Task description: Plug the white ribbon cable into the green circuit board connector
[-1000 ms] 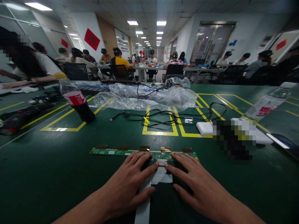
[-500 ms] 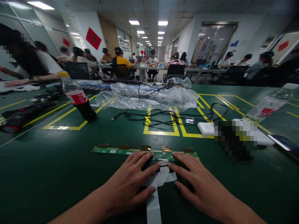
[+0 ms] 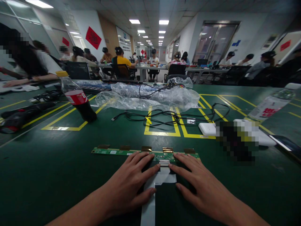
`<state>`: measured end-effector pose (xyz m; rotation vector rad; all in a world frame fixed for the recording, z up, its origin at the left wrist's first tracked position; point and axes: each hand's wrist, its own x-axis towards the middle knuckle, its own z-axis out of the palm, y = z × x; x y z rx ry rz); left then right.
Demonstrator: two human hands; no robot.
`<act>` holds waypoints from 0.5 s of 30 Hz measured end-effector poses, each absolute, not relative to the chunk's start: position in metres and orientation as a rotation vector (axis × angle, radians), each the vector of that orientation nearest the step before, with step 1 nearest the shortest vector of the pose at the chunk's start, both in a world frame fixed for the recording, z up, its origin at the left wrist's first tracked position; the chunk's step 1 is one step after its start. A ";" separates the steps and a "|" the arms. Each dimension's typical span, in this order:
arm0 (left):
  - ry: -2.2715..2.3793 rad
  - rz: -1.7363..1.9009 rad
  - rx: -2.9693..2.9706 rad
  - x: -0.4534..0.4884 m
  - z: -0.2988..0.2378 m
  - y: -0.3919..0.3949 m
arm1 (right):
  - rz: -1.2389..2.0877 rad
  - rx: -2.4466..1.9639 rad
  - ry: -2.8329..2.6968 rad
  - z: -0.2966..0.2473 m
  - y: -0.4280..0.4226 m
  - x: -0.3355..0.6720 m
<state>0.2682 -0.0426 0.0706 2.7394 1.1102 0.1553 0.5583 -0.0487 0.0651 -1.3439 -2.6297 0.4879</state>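
A long narrow green circuit board (image 3: 110, 152) with brown film tabs along its far edge lies across the table in front of me. A white flat ribbon cable (image 3: 148, 210) runs from the board's near edge toward me, with a fold partway along. My left hand (image 3: 136, 175) rests with fingers stretched over the board, its index fingertip at the left side of the cable's end. On the other side, my right hand (image 3: 196, 177) lies spread, fingertips on the board and index tip at the cable end's right side. Whether the cable end sits inside the connector is too small to tell.
Behind the board lie a tangled black cable (image 3: 162, 117) and clear plastic wrap (image 3: 150, 99). A cola bottle (image 3: 76, 97) and a black flashlight-like object (image 3: 23, 116) are at left. A white case (image 3: 207, 129), a water bottle (image 3: 270, 105) and a phone (image 3: 285, 145) are at right.
The near part of the ribbon cable has shifted left, and its folded part has moved slightly left. Both hands stay nearly in place on the board.
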 end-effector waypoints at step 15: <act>1.147 0.154 2.718 0.269 0.071 -0.044 | 0.502 -1.362 -2.650 0.064 -0.050 0.559</act>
